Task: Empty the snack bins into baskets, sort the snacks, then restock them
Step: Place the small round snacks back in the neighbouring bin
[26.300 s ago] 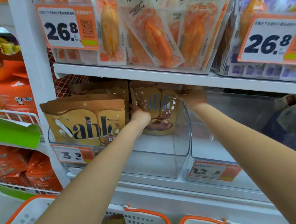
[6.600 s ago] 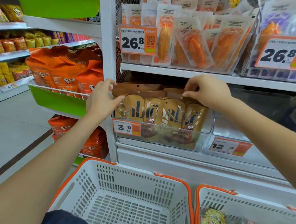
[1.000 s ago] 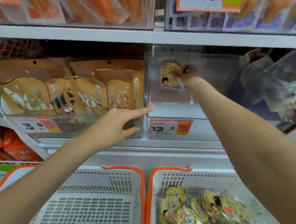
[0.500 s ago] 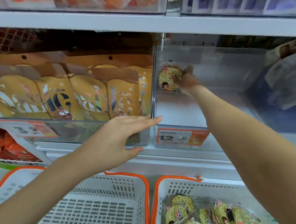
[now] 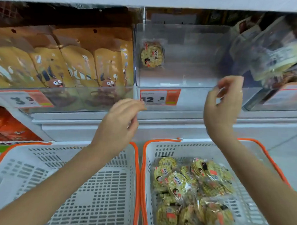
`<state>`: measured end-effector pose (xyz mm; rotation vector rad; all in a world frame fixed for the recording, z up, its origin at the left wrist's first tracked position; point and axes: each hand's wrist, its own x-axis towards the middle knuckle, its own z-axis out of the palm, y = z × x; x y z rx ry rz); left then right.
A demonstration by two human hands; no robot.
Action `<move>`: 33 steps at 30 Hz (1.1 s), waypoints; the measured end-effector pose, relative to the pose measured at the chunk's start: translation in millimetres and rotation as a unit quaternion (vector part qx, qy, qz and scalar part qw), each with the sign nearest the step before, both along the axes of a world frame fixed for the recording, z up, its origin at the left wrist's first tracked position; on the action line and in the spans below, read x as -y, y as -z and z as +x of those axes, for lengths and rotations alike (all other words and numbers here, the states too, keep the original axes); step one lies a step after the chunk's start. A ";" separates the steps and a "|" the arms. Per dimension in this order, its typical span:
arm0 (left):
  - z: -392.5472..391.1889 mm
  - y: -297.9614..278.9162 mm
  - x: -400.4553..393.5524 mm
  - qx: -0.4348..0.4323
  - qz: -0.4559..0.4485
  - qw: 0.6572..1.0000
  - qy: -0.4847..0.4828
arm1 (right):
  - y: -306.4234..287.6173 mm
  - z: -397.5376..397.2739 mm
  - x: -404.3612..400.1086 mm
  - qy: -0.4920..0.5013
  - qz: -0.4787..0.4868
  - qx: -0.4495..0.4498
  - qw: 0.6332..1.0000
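Round snack pack (image 5: pixel 152 54) stands in the clear bin (image 5: pixel 194 34), well apart from both hands' empty, loosely curled fingers (image 5: pixel 220 84).

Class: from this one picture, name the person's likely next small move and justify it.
Probably the right hand, holding nothing, drops to the right white basket for another round green cracker packet: the clear plastic bin holds just one packet.

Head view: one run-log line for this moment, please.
stage: restocking | clear bin: one cracker pack upright at back left | left hand: empty | right hand: empty | right basket: packs remaining
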<state>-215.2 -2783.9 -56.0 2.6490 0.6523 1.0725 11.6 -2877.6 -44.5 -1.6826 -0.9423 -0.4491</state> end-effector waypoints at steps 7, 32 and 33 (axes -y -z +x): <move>3.0 109.9 110.2 -0.268 -0.319 0.908 0.035 | 208.4 -49.3 105.9 -0.054 -0.624 -0.218 0.748; 59.2 238.0 164.2 -0.085 -0.677 0.667 -0.299 | 260.2 -43.1 73.2 -0.096 -0.444 -0.510 0.730; 58.2 235.0 164.7 -0.081 -0.672 0.672 -0.300 | 261.0 -44.4 67.6 -0.102 -0.455 -0.514 0.720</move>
